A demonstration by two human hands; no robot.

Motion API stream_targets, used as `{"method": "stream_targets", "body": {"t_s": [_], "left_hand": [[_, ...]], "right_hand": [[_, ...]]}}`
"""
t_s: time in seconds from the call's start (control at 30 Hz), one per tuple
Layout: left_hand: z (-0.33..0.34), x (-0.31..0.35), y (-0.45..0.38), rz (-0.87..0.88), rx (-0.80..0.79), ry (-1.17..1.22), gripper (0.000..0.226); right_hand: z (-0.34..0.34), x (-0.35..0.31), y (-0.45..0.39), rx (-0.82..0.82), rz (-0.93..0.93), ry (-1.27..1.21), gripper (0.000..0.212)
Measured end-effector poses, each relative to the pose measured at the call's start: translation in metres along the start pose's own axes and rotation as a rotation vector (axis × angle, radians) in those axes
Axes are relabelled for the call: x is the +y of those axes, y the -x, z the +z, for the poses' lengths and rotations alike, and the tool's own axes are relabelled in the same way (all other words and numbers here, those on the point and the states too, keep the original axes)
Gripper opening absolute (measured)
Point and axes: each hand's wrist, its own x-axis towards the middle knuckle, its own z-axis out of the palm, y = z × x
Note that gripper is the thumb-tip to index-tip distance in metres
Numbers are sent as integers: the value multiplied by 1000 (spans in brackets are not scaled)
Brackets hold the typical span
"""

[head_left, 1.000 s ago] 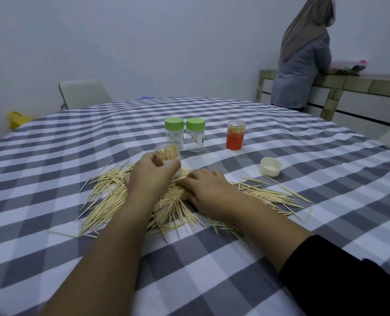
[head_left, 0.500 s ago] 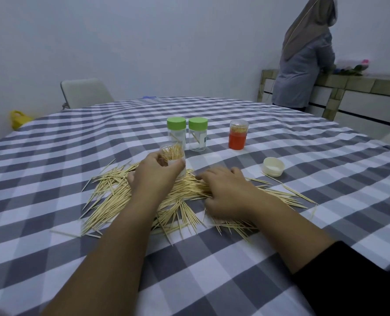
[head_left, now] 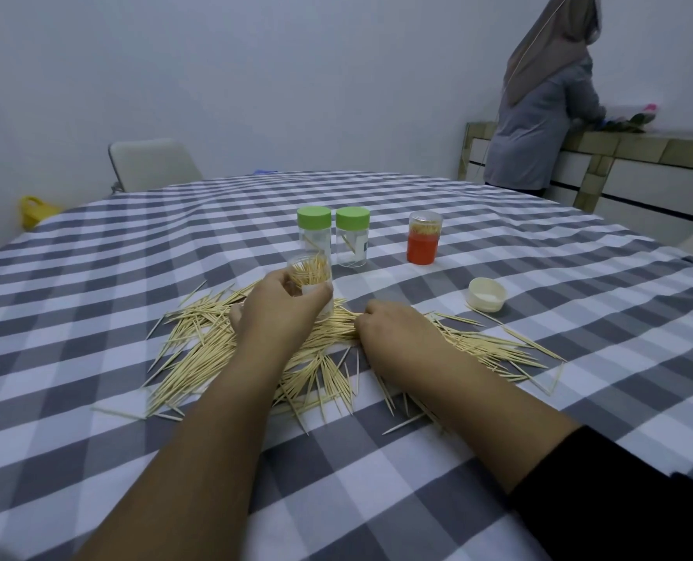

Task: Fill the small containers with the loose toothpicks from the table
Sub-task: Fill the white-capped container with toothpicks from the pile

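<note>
A wide heap of loose toothpicks (head_left: pixel 199 358) lies on the checked tablecloth in front of me. My left hand (head_left: pixel 280 313) grips a clear open container (head_left: pixel 310 275) that holds a bunch of toothpicks, standing upright at the heap's far edge. My right hand (head_left: pixel 401 338) rests palm down on the heap, fingers curled over toothpicks at its left side; whether any are pinched is hidden. Two clear containers with green lids (head_left: pixel 314 236) (head_left: pixel 352 240) stand behind, with a few picks inside. An orange-bottomed container (head_left: pixel 423 242) full of toothpicks stands open to their right.
A loose white cap (head_left: pixel 487 294) lies on the cloth right of the heap. The round table (head_left: pixel 93 257) has a white chair (head_left: pixel 150 164) at its far side. A person (head_left: pixel 543 115) stands at a counter at the back right, turned away.
My right hand slid to the right across the heap and then edged back toward the middle. My left hand kept holding the clear container in place.
</note>
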Motion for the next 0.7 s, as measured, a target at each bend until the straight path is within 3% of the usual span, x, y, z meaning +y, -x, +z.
{"method": "stream_targets", "body": {"t_s": [0.13,0.23,0.33,0.5,0.7], "left_hand": [[0,1,1,0,-11,-18,34],[1,0,0,14,-18,-2,28],[2,-1,1,23,-13,-11,28],[5,0,3,38,-5,-34,47],[12,3,11,112,-69,-37,33]], "right_hand": [[1,9,0,38,16,34,24],[-5,18,3,72,72,-81,20],[-11,27,8,87,181,-282,23],[-8,44,8,131,271,-546,21],[-11,58,10,364,371,-1170,15]]}}
